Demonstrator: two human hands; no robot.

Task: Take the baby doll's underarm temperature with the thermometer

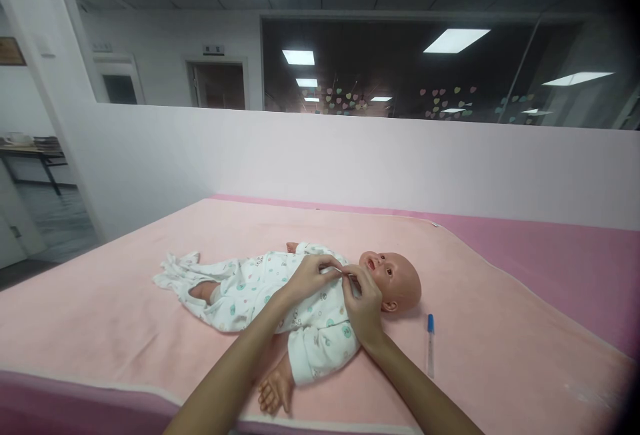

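A baby doll (395, 278) lies on its back, its head to the right and its legs to the left. It wears a white outfit (265, 282) with small green prints. At the neckline, my left hand (311, 280) and my right hand (364, 302) meet with fingertips close together. Both hands are closed in a pinch, and a thin white edge, seemingly of the outfit, shows between the fingers. My hands hide the fastening there. One doll arm (277, 385) sticks out of its sleeve toward me, and a bare leg part (204, 290) shows through an opening in the trousers.
A clear, slim tube with a blue cap (431, 345) lies right of the doll's head. Beneath is a pink padded mat (125, 288). A low white partition (320, 162) with glass above stands behind the mat. A desk (35, 152) is far left.
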